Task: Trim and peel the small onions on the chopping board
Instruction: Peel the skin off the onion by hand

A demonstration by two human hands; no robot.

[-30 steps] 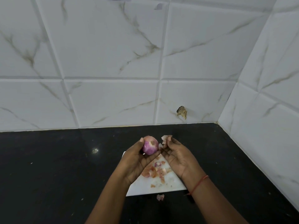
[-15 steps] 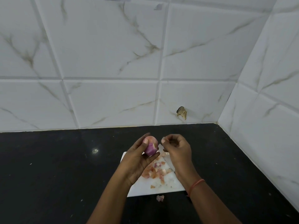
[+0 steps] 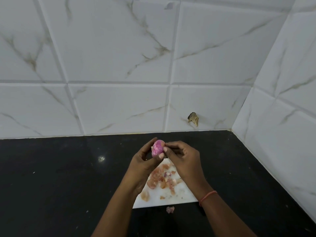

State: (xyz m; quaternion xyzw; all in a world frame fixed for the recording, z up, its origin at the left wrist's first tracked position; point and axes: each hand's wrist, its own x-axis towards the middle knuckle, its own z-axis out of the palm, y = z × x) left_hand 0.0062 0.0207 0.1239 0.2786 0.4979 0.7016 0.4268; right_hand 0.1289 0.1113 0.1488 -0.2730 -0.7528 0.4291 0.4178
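Meanwhile left hand gripping onion, right hand pinching it, peels littering chopping board.

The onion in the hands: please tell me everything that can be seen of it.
The onion is small, round and pink-purple, with a smooth glossy surface; a pale patch shows at its upper left. It is held in the air above the far end of the white chopping board, not resting on anything. The left hand grips it from the left and below, the thumb tip under it. The right hand pinches at its right side with the fingertips. Whether any dry skin remains cannot be told.
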